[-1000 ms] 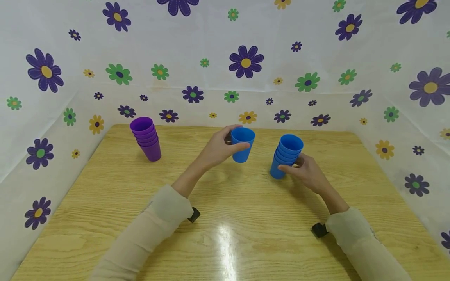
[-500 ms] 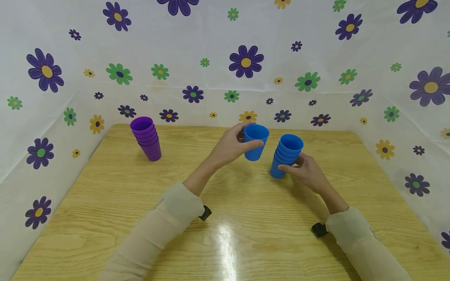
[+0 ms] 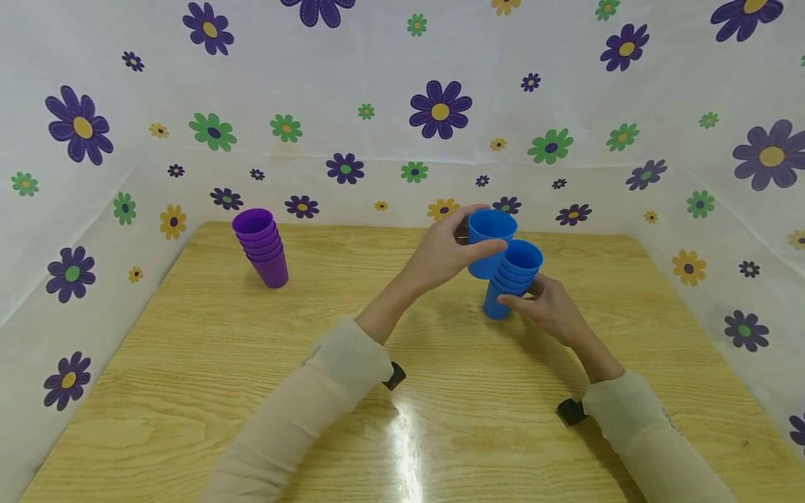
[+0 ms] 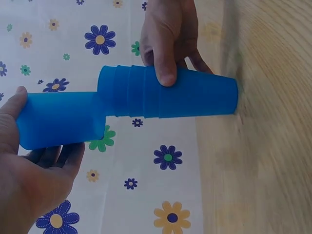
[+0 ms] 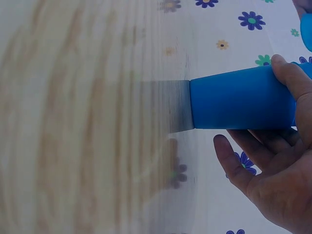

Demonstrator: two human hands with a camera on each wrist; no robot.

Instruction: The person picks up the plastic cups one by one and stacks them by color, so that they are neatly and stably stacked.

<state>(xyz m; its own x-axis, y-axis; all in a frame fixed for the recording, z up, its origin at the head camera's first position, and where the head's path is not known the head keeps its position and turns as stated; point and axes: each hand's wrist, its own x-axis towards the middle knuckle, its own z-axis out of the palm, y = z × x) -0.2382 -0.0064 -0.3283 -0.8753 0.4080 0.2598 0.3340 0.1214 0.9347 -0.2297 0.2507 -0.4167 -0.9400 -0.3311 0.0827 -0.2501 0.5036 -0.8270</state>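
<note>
My left hand grips a single blue cup round its side and holds it in the air, mouth up. That cup hangs just left of and above a stack of nested blue cups, overlapping its rim in the head view. In the left wrist view the lifted cup lies beside the top of the stack; whether they touch I cannot tell. The stack stands upright on the table, and my right hand holds it from the right, thumb in front and fingers behind.
A stack of several purple cups stands upright at the back left of the wooden table. A white cloth printed with flowers rises behind the table and along both sides.
My left hand has carried the single blue cup rightward and slightly up, from beside the blue stack to its rim. The right hand, the blue stack and the purple cups stay put.
</note>
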